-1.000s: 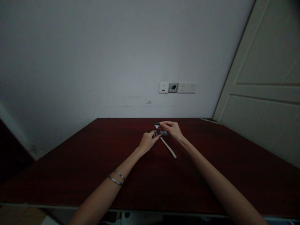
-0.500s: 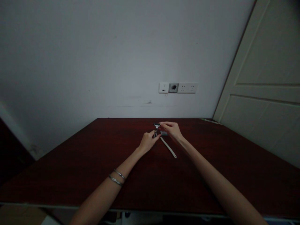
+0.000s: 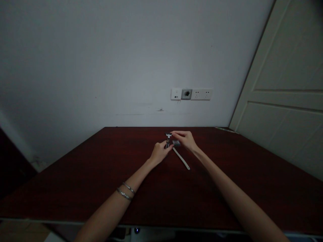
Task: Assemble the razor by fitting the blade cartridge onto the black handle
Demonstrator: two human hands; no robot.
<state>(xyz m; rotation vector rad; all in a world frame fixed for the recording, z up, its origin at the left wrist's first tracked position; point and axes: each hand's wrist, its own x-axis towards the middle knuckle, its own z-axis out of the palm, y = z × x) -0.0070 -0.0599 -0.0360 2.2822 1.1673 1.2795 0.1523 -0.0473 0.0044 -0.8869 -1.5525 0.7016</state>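
My left hand (image 3: 159,151) is closed around the dark handle of a razor (image 3: 168,140), which stands upright with its T-shaped head at the top. At the right end of that head are the fingertips of my right hand (image 3: 184,138), pinched together; whether they grip the head or something small on it I cannot make out. A small clear case (image 3: 176,143) lies on the table just below my right hand. From near my left thumb a slim white handle-like stick (image 3: 181,159) slants toward me, its far end close to the case.
The dark red tabletop (image 3: 88,174) reaches back to a pale wall (image 3: 126,67). Wall sockets (image 3: 201,94) sit above its back edge. A panelled pale door (image 3: 285,87) rises at the right, and a flat strip (image 3: 225,130) lies at the back right corner.
Both hands stay nearly where they were, at the razor. My right fingers have shifted very slightly at its head, and more of the clear case shows.
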